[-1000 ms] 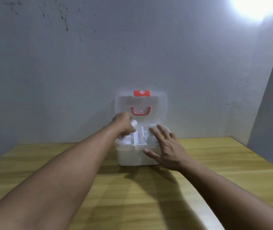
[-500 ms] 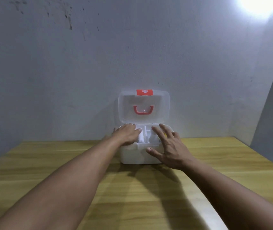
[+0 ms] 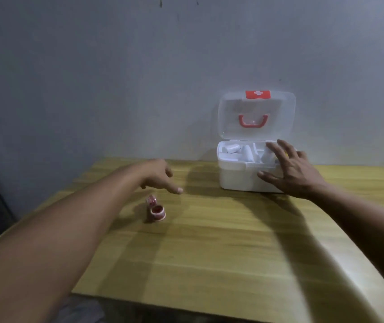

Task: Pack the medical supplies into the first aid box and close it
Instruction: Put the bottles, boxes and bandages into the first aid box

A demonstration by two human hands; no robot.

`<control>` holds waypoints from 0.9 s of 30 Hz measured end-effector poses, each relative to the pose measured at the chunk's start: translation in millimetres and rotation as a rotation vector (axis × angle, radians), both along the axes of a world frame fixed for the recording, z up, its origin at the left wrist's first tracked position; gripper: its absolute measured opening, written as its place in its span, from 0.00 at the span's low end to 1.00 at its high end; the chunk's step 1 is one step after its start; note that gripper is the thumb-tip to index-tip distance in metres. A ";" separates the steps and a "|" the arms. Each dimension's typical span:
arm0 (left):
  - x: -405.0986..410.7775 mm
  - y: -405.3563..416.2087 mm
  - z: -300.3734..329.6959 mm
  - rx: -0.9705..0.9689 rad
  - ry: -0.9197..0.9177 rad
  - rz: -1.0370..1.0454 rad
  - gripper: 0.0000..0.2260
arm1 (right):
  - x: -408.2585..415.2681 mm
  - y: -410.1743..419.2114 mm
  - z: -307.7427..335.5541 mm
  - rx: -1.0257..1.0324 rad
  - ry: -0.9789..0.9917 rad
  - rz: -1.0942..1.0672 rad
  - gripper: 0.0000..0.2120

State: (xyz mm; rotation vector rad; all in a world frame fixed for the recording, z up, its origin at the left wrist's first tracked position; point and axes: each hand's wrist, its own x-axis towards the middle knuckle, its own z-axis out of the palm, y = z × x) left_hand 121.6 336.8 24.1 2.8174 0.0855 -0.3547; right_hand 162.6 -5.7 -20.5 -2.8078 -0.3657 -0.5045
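The white first aid box (image 3: 240, 178) stands at the back of the wooden table against the wall. Its translucent lid (image 3: 256, 115), with a red handle and a red cross label, is raised. White rolls and bottles lie in its upper tray. My right hand (image 3: 289, 171) rests with spread fingers on the box's front right corner and rim. My left hand (image 3: 160, 176) hovers empty over the table to the left of the box, fingers loosely apart, just above a small red and white jar (image 3: 157, 212). A second small red and white item (image 3: 151, 199) lies right behind the jar.
The wooden table (image 3: 221, 252) ends in a front edge near the bottom of the view and a left edge beside a dark gap. A grey wall stands close behind the box.
My left hand has left the box's tray and swung left and down over the table. The view has turned left, bringing the red jar into sight. My right hand stays on the box.
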 end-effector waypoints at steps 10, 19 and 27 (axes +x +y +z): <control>-25.5 7.2 -32.5 -0.036 -0.036 -0.055 0.07 | -5.7 4.7 4.8 -0.018 0.038 -0.031 0.40; 11.4 -79.8 30.2 -0.440 -0.455 -0.093 0.09 | -5.7 4.6 5.1 0.004 0.044 -0.022 0.40; 60.4 -144.3 7.1 -0.477 -0.471 -0.120 0.17 | -2.4 2.1 2.9 0.023 0.037 0.000 0.40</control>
